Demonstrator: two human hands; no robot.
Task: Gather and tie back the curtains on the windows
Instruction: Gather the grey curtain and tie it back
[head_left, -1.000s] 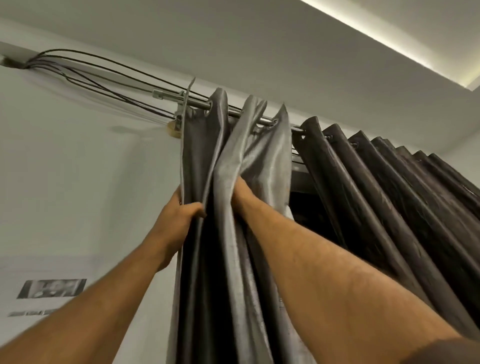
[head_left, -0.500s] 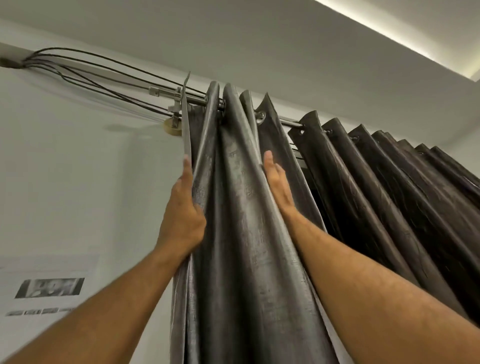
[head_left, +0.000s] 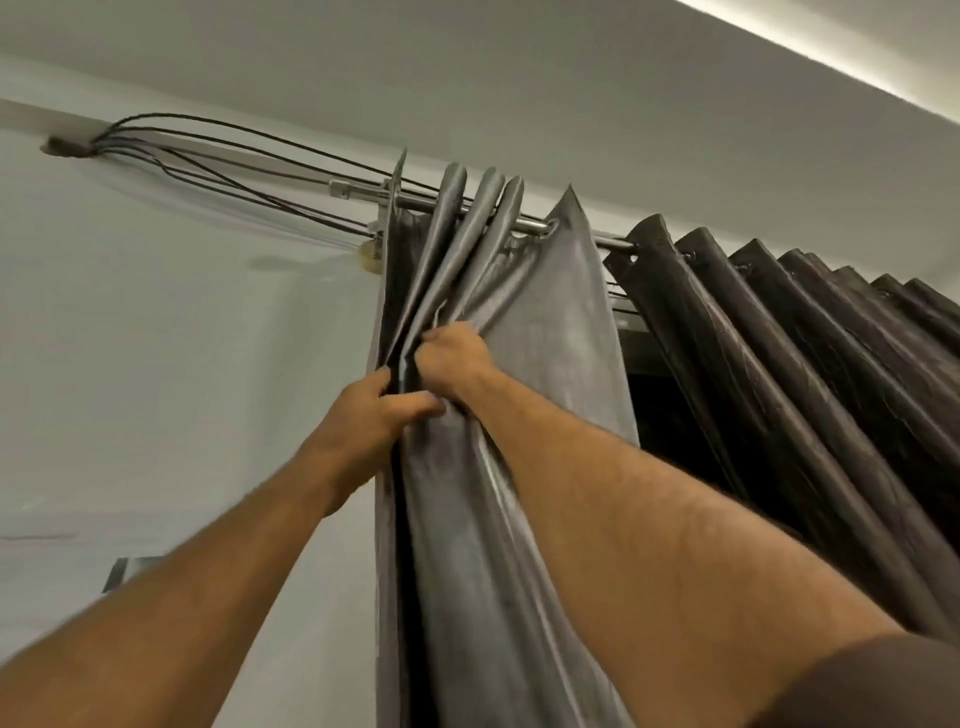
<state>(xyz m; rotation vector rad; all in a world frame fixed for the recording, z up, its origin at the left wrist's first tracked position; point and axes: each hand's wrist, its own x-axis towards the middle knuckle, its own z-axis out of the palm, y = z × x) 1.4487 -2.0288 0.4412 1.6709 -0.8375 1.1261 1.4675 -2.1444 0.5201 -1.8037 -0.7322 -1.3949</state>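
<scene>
At the left, the grey curtain (head_left: 550, 322) is hung from the rod (head_left: 530, 224) beside the wall (head_left: 182, 364). Its bunched folds are clamped by the left hand (head_left: 371, 410) and, just above it, the right hand (head_left: 454, 356). Pleats are best stacked evenly before tying. No tie-back is seen; the curtain's lower part is cut off.

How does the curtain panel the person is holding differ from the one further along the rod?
The held panel looks lighter, silvery grey; the right-hand panel looks darker brown. Both hands, left hand and right hand, bunch the held panel's folds near the rod's end; nothing touches the right-hand panel, whose pleats fan evenly. Both hang by eyelets from the same metal rod.
</scene>
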